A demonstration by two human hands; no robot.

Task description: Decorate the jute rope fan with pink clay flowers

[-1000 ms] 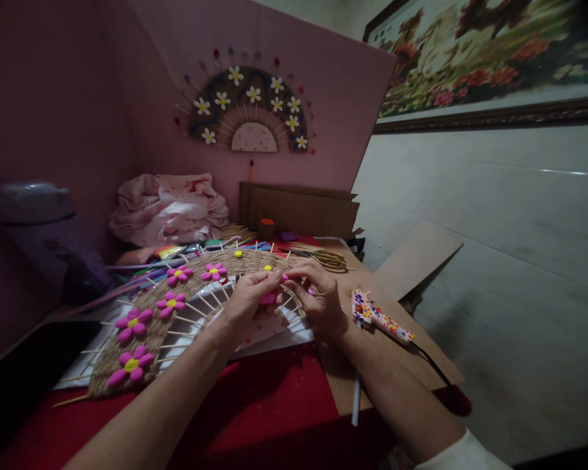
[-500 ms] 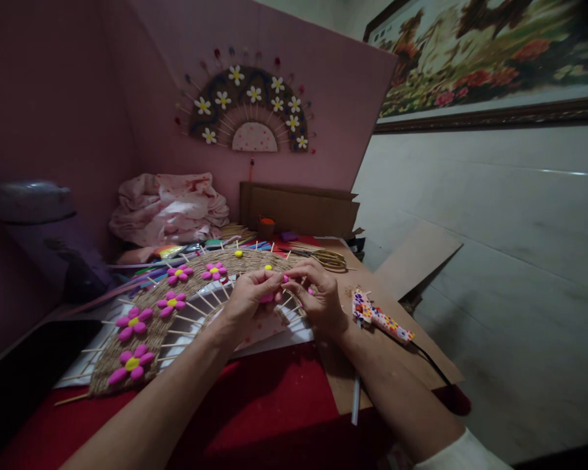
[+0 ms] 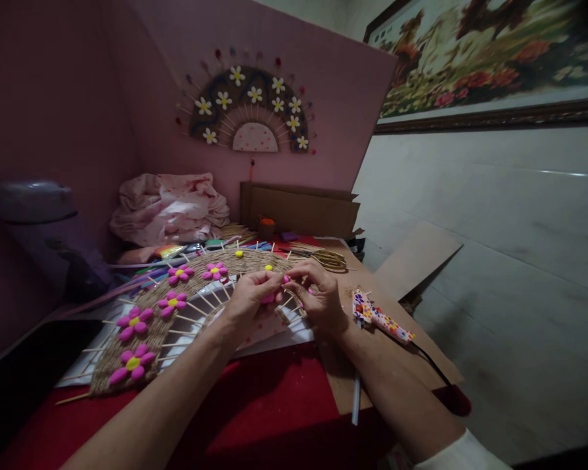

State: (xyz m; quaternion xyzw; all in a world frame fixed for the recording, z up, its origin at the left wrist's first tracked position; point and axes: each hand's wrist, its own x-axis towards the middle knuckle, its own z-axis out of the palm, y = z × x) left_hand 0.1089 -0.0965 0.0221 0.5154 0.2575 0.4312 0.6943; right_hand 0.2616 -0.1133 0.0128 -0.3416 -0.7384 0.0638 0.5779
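Both hands meet over the right part of a twine-wrapped half-ring (image 3: 196,273) with thin sticks through it. My left hand (image 3: 259,292) is closed, with pink clay showing at its fingers. My right hand (image 3: 317,294) pinches a small pink clay piece (image 3: 287,279) close to the left fingertips. Pink flowers with yellow centres, such as the large one (image 3: 133,363) at the lower left, lie on the twine. A yellow dot (image 3: 239,254) sits by itself at the top of the ring, and another (image 3: 268,267) is just above my fingers.
A flower-patterned glue gun (image 3: 382,316) lies on brown cardboard (image 3: 340,378) at the right, its cord running off right. Scissors (image 3: 334,261) lie behind my right hand. Crumpled pink cloth (image 3: 171,207), a cardboard box (image 3: 298,210) and a purple container (image 3: 53,241) stand farther back.
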